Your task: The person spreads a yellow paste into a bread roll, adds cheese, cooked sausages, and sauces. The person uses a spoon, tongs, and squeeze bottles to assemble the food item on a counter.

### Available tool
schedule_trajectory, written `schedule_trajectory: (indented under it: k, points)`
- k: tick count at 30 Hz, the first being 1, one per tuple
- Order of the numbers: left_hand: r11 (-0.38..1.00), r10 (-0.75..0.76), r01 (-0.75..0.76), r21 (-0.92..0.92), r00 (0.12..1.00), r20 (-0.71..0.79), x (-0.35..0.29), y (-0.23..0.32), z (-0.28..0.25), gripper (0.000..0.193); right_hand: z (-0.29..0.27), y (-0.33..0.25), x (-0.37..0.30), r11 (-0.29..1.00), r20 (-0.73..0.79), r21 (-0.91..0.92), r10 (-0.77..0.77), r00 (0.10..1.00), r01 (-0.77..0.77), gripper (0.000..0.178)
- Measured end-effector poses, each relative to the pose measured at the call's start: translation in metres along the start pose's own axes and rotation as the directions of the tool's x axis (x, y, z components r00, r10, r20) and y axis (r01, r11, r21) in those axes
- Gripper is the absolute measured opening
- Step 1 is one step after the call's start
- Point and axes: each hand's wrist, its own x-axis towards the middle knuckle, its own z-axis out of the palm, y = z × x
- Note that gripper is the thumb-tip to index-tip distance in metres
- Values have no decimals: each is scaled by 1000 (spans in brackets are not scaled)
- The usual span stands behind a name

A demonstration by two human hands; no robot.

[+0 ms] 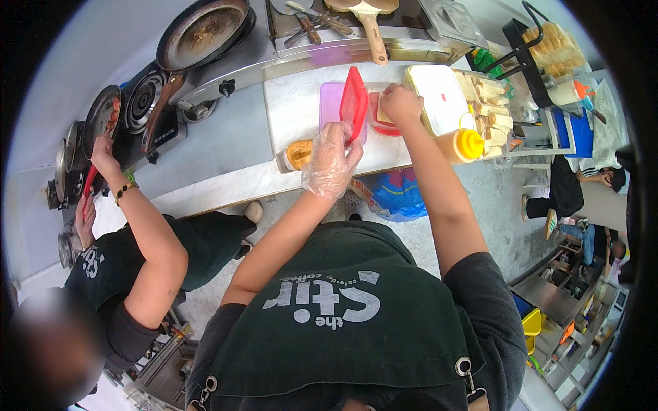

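My left hand [327, 164], in a clear plastic glove, grips a red lid [354, 103] that is tilted up on edge. Bare, my right hand [401, 104] reaches into a clear container with a red rim [388, 129]. Its fingers are curled in, and what they hold, if anything, is hidden. Pink and pale yellow slices show inside the container. Beside my left hand, a browned piece of bread [299, 154] sits in a small paper tray. Under the lid lies a purple board [330, 103].
A squeeze bottle with a yellow cap [460, 146], a white-lidded box [439, 103] and cut bread pieces [491, 113] stand to the right. At left, a co-worker's hand [104, 156] is over a pan [103, 127]. A griddle [411, 20] runs along the back.
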Motion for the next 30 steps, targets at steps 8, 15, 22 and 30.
schedule_trajectory:
  k: [8,15,22,30]
  points:
    - [1000,18,-18,-18,1000,-24,0,0,2,22,12,17,4,983,-76,-63,-176,981,172,26]
    - [1000,23,-23,-8,999,-32,0,1,2,22,11,19,2,971,-110,27,-231,967,236,26]
    - [1000,13,-13,-10,1000,-26,0,1,2,22,8,19,1,957,-121,39,-280,952,287,27]
    - [1000,11,-11,-14,1000,-26,0,3,2,22,13,29,10,942,-66,89,-318,946,323,22]
